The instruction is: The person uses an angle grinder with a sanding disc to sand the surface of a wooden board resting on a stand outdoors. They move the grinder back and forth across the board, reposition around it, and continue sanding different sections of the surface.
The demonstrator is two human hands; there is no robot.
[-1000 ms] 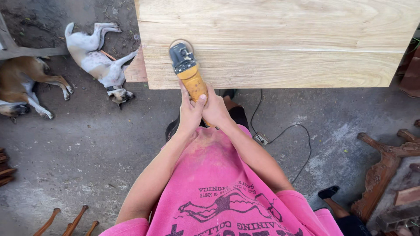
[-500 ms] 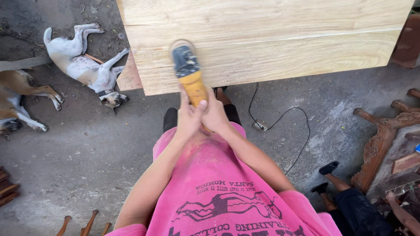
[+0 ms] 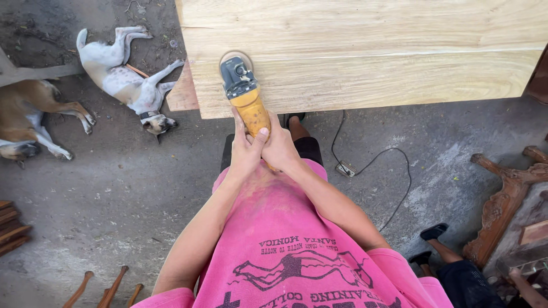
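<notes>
Left hand [image 3: 246,149] and right hand [image 3: 281,147] both clenched on sander [image 3: 245,97] handle; sander head ahead of grip, flat on plank [image 3: 371,51]. 2 dogs [image 3: 123,74] left of grip.

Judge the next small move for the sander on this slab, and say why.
Probably slide the yellow sander sideways along the wooden slab, pad kept flat. Left hand and right hand both grip its handle, and the head sits near the slab's left corner, close to the near edge, with broad surface lying to the right.
</notes>
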